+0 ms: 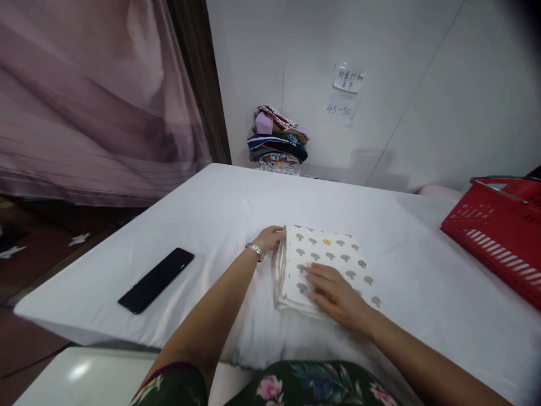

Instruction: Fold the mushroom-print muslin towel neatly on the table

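Note:
A folded white cloth (pixel 333 248), printed with grey mushrooms plus a few yellow and green ones, lies in layers on the white-covered table. At its far left corner, my left hand (pixel 269 239) has its fingers closed on the layered edge; the fingertips are partly hidden by the fabric. My right hand (pixel 338 294) rests palm down on the top layer, near the front, with its fingers stretched out. A silver bracelet (pixel 256 251) circles my left wrist.
A black phone (pixel 156 280) lies on the white-covered table (pixel 236 194) to the left. At the right stands a red basket (pixel 499 231). A stack of folded fabrics (pixel 278 141) is against the wall behind the table. A pink curtain (pixel 101 101) hangs at the left.

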Demonstrator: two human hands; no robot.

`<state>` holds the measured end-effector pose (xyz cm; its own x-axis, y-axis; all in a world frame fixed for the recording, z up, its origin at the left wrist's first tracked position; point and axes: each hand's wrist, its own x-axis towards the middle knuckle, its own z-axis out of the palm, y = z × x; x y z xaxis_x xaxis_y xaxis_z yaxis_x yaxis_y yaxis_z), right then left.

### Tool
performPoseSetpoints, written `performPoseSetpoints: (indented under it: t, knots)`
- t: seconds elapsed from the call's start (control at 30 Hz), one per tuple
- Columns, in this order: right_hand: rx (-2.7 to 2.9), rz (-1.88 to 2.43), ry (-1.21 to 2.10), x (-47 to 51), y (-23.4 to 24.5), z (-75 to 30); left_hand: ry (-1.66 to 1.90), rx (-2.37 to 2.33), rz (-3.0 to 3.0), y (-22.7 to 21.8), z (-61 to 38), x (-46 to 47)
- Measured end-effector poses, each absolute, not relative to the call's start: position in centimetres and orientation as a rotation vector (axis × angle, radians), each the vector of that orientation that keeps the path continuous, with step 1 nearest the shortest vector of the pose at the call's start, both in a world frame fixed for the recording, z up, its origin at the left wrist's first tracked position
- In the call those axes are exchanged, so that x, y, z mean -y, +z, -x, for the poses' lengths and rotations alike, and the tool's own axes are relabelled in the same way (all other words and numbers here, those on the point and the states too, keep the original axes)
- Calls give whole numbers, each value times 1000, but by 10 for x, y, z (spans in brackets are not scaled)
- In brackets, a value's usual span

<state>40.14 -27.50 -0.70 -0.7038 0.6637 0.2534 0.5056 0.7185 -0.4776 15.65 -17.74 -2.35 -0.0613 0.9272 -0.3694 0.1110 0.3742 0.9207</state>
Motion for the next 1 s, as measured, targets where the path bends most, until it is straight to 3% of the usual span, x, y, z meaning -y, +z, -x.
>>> performPoseSetpoints:
  t: [0.47, 0.83, 1.0]
  knots:
    - [2659, 956, 260, 302, -7, -361, 836, -1418, -804, -10, -167, 249]
    - [2431, 940, 402, 300, -14, -359, 843, -1210, -745, -4, -163, 283]
    - [2586, 863, 331, 306, -13, -359, 821, -1196, -718, -2, -165, 298]
